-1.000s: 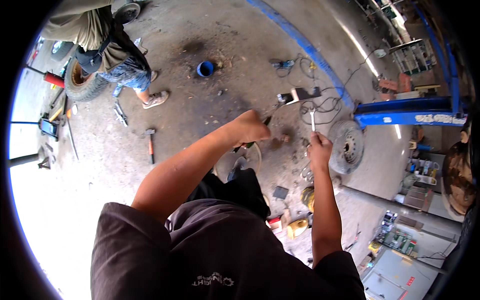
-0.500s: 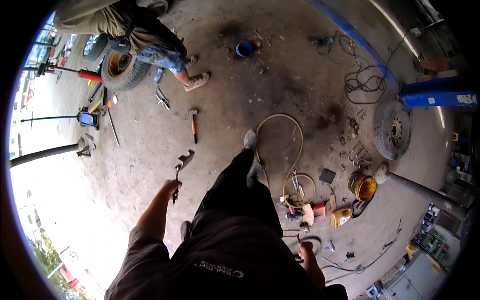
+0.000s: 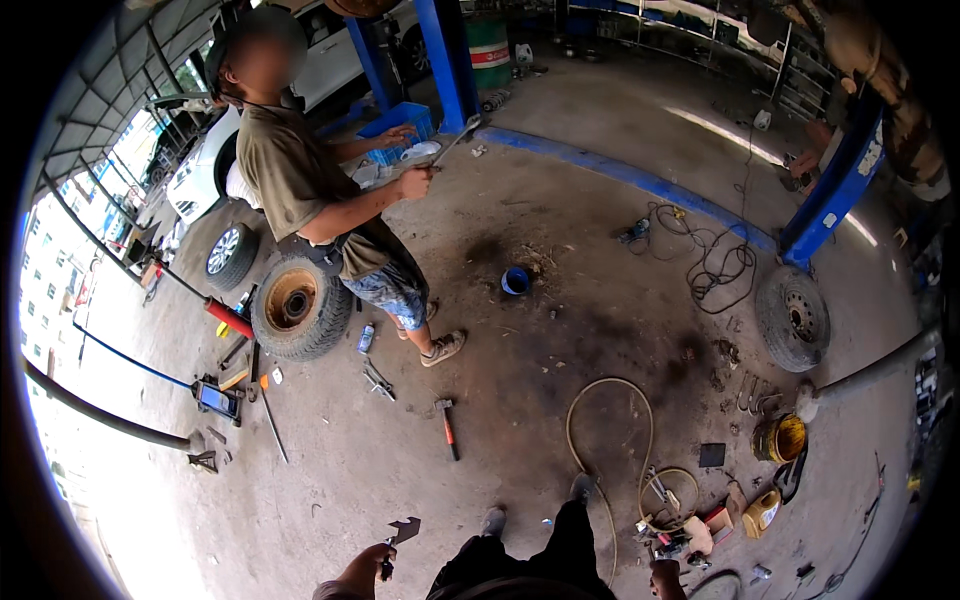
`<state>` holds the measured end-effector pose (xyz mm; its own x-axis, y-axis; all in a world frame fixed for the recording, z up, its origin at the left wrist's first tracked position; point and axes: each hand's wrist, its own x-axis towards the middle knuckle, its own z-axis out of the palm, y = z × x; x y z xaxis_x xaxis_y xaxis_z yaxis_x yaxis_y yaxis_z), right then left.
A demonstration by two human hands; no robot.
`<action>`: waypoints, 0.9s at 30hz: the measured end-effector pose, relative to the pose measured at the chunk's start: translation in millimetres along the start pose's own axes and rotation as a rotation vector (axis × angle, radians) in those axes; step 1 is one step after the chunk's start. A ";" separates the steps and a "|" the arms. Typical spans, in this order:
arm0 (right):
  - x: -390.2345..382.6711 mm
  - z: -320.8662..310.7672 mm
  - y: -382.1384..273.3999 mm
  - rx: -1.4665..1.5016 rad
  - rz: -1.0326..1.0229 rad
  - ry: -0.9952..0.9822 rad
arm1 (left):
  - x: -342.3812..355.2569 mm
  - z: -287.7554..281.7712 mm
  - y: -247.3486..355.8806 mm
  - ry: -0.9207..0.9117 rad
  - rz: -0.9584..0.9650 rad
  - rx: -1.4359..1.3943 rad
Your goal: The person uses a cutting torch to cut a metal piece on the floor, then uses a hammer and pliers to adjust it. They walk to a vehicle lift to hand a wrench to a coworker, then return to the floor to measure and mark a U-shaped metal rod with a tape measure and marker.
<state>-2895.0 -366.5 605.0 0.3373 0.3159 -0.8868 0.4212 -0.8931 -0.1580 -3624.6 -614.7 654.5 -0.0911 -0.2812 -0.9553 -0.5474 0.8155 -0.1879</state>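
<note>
At the bottom of the view, my left hand (image 3: 370, 564) is closed around the dark handle of a tool. A flat, dark, notched metal plate (image 3: 404, 529) sticks out at the tool's upper end. My right hand (image 3: 665, 578) hangs low on the other side of my legs with its fingers curled. What it holds, if anything, is too small and dark to make out. Just beyond it on the floor lie a red box (image 3: 718, 523) and a looped tan hose (image 3: 652, 425). Ahead of my feet rests a hammer (image 3: 449, 430) with an orange-red handle.
A co-worker (image 3: 320, 190) stands ahead left, a long metal tool (image 3: 455, 142) in one hand. Beside them leans a large tyre (image 3: 300, 308); a blue floor jack (image 3: 215, 400) is nearer. A blue bucket (image 3: 515, 281), yellow tin (image 3: 779, 438), oil jug (image 3: 762, 512) and tangled cable (image 3: 722, 262) lie about.
The view has tilted up, bringing the co-worker's upper body and the blue lift posts into sight. My hands now sit lower in the picture. The plate-ended tool is still in my left hand.
</note>
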 end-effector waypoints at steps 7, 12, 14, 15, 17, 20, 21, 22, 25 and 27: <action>-78.5 118.5 49.7 -0.701 -0.508 -0.027 | 28.2 -56.5 7.8 -0.203 0.088 0.002; -127.8 141.8 117.6 -0.688 -0.256 -0.038 | 34.5 -70.0 44.6 -0.185 0.052 0.099; -154.3 138.5 141.7 -0.768 -0.243 0.008 | 38.1 -69.8 65.3 -0.173 0.024 0.141; -168.9 133.6 153.3 -0.535 0.011 0.015 | 40.5 -66.2 74.6 -0.161 0.038 0.157; -196.7 127.0 176.6 -0.297 0.176 0.112 | 44.4 -60.0 86.9 -0.150 0.068 0.194; -231.3 123.1 209.1 -0.158 0.325 0.191 | 43.9 -43.9 98.3 -0.156 0.109 0.240; -239.2 126.4 218.6 -0.136 0.368 0.178 | 40.5 -38.5 100.2 -0.157 0.122 0.255; -248.2 131.3 229.5 -0.097 0.331 0.184 | 36.1 -32.2 102.3 -0.160 0.136 0.269; -261.0 150.6 254.4 -0.059 0.357 0.173 | 20.1 -19.0 102.0 -0.174 0.192 0.310; -259.4 166.6 262.9 -0.069 0.439 0.104 | 13.5 -13.6 98.6 -0.190 0.255 0.331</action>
<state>-3012.1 -736.6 721.2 0.5779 -0.0541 -0.8143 0.2735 -0.9273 0.2557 -3691.1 -545.0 626.2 -0.0170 0.0216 -0.9996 -0.2289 0.9731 0.0249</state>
